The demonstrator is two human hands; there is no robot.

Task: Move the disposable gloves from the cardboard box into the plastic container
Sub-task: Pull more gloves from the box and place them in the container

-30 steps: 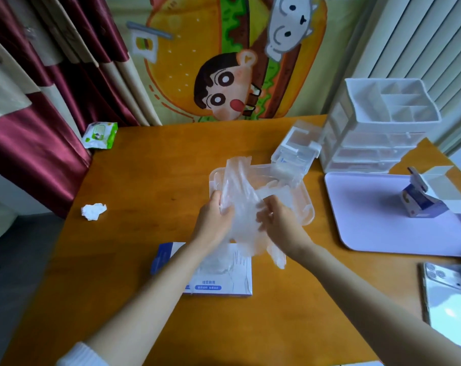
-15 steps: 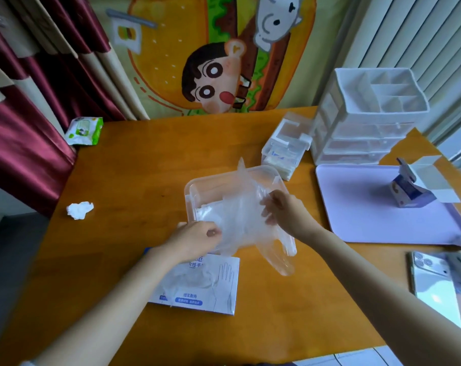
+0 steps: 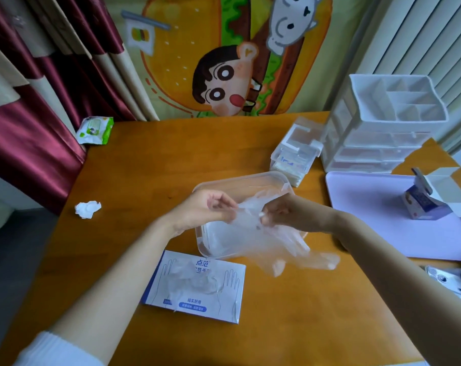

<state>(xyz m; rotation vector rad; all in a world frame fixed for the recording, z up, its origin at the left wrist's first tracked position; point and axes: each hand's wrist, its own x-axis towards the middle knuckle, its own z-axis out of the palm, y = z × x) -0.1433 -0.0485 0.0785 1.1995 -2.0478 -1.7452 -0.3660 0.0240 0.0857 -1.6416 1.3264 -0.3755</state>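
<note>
Held a bunch of thin clear gloves (image 3: 266,233) in both: left grip (image 3: 205,210) pinching the film's edge between thumb and fingertips, right grip (image 3: 285,215) curled round the gathered upper end, the two near each other but apart. Hung over the middle of the open plastic container (image 3: 240,180). Ran lengthwise from the pinch down and toward the near right, glove fingers trailing past the container's near right corner and over the tabletop (image 3: 144,167); could not tell whether touching it. Judged the coming move to turn on that overhang: container straight below, trailing end outside its rim, right grip the nearer to that end. Had the cardboard box (image 3: 232,283) lying flat just in front of the container, nearer the left grip, more film poking from its opening. Could not count the gloves held, clear film lying over clear plastic. Could not make out whether any already lay inside the container.
</note>
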